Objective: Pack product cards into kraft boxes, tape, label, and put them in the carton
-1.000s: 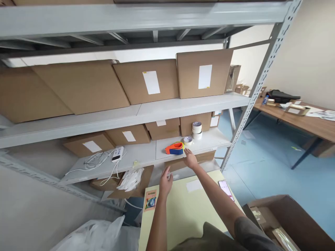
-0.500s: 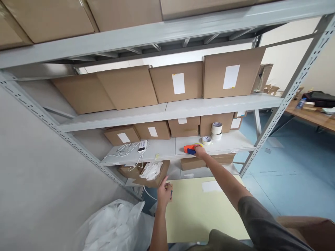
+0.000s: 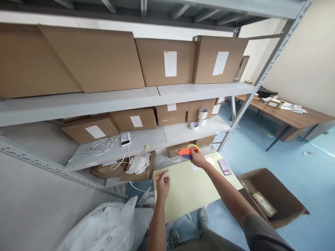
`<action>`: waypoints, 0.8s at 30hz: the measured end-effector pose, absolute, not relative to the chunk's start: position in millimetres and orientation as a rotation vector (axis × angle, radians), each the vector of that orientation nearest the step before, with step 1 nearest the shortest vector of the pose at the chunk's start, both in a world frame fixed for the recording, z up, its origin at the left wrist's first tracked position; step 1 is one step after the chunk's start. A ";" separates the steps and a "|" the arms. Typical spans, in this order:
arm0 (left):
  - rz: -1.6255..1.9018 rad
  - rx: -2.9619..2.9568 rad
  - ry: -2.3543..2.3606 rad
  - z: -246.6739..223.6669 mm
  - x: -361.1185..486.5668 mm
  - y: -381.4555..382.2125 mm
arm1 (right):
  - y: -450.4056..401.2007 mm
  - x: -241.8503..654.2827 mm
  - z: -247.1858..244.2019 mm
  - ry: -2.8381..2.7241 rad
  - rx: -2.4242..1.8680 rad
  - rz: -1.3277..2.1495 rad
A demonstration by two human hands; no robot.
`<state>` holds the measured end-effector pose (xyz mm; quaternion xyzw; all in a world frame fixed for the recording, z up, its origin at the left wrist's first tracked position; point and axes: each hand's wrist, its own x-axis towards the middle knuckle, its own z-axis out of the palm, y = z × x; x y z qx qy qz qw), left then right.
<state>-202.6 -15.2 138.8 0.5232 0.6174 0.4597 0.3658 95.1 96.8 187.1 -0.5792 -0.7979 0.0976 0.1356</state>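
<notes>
- The right hand's fingers hide part of the orange-and-blue plastic tape dispenser.
- The left hand covers much of the flat orange printed card.
- Purple-screened rectangular phone: display unreadable.
- Translucent white plastic bag: cut off at the bottom edge.
- Large brown cardboard box: cut off at the left edge.

Lighting bright, diffuse. Upper shelf underside, twelve o'clock: shadowed. Grey wall, eight o'clock: duller. Floor, towards three o'clock: pale sheen. Rack post, two o'clock: slanted, wide-angle distortion. Phone, four o'clock: pixelated.
</notes>
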 end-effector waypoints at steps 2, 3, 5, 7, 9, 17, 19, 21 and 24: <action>1.189 1.405 1.537 138.2 -197.2 -21.7 | 74.8 103.1 176.9 -2.356 -1.596 0.239; 1.191 1.435 1.522 138.3 -194.0 -25.0 | 65.3 107.6 172.1 -2.369 -1.566 0.226; 1.190 1.457 1.520 138.8 -186.5 -30.9 | 49.3 117.4 163.1 -2.376 -1.555 0.234; 1.186 1.461 1.543 139.4 -176.9 -35.7 | 36.6 128.6 154.3 -2.371 -1.606 0.278; 1.184 1.462 1.572 139.5 -164.6 -39.6 | 25.9 141.7 144.6 -2.364 -1.672 0.337; 1.058 1.436 1.595 124.5 -87.8 -60.2 | -2.8 211.3 67.2 -2.333 -1.742 0.475; 1.010 1.414 1.607 115.5 -67.8 -69.4 | -6.4 228.2 38.4 -2.304 -1.803 0.538; 0.967 1.385 1.627 105.4 -50.9 -80.4 | -9.3 242.4 10.3 -2.272 -1.876 0.628; 0.913 1.344 1.652 92.3 -33.5 -97.5 | -14.4 257.3 -25.1 -2.239 -1.977 0.754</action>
